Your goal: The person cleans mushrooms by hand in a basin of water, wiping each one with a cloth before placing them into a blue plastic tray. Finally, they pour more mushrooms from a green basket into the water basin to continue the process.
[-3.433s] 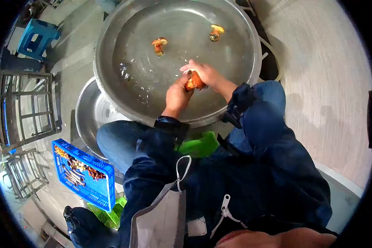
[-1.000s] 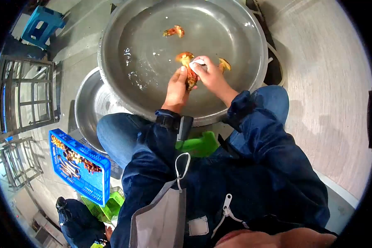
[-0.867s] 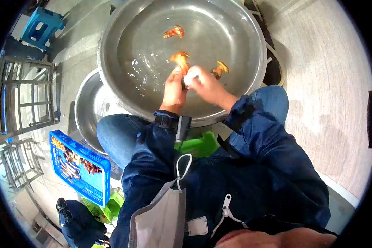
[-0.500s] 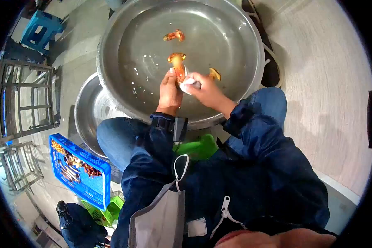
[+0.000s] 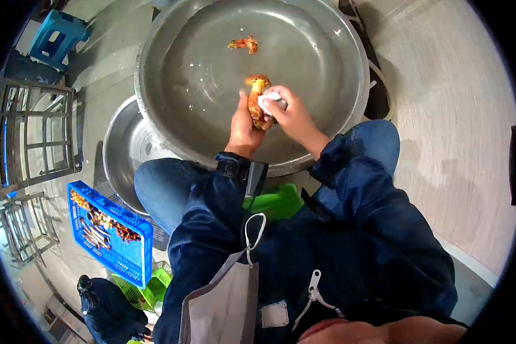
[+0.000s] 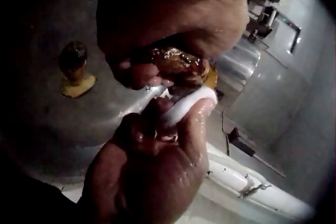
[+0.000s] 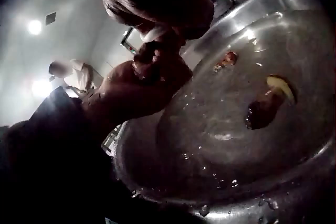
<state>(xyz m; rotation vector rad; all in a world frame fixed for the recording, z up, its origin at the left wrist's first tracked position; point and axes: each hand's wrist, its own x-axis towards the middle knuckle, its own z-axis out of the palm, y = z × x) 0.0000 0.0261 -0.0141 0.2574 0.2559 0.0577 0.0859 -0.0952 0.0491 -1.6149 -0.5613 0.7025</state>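
In the head view my left hand (image 5: 246, 129) grips a reddish-brown mushroom (image 5: 255, 103) by its stem, its cap pointing away from me. My right hand (image 5: 295, 117) pinches a folded white sponge (image 5: 268, 104) against the stem's right side. From the left wrist, the wet sponge (image 6: 191, 103) shows under the right thumb, just below the held mushroom (image 6: 181, 64). Another mushroom (image 5: 243, 43) floats farther back in the large metal basin (image 5: 352, 69). One more mushroom (image 7: 268, 106), with a yellow cap underside, lies in the water in the right wrist view; in the head view it is hidden.
A second metal basin (image 5: 120, 152) stands to the left. Below it sit a blue crate (image 5: 148, 252) of sorted mushrooms and a green basket (image 5: 155, 286). A blue stool (image 5: 57, 37) and a metal frame (image 5: 34, 137) line the left; a hose (image 5: 389, 94) lies right.
Over the last second the right hand rubs the sponge up and down the held mushroom's stem, now higher up. The mushroom floating at the right has passed out of sight.
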